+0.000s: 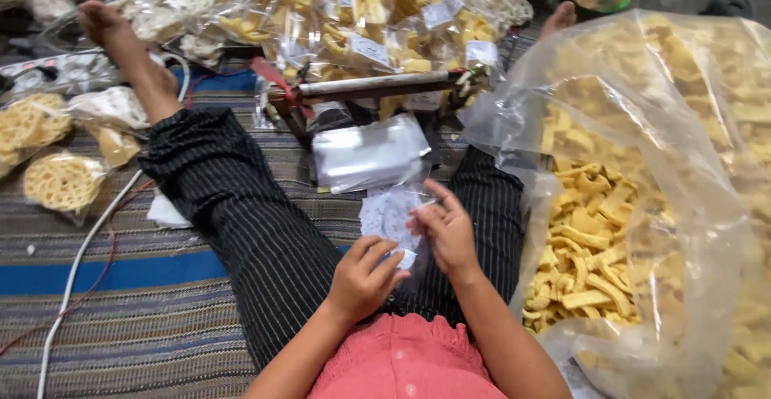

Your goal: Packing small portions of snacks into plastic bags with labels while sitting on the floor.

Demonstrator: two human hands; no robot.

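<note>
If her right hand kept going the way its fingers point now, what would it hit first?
The right hand points up and left, already touching the small clear bag held with the left hand. Beyond it, probably the stack of empty bags, though depth is unclear.

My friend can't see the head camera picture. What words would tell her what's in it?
A seated person's left hand and right hand hold a small clear plastic bag over striped trousers. A big clear sack of yellow snack sticks stands beside them, with packed snack bags ahead.

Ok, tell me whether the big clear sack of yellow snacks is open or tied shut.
Open: the big clear sack gapes at its mouth, yellow snack sticks exposed inside.
</note>
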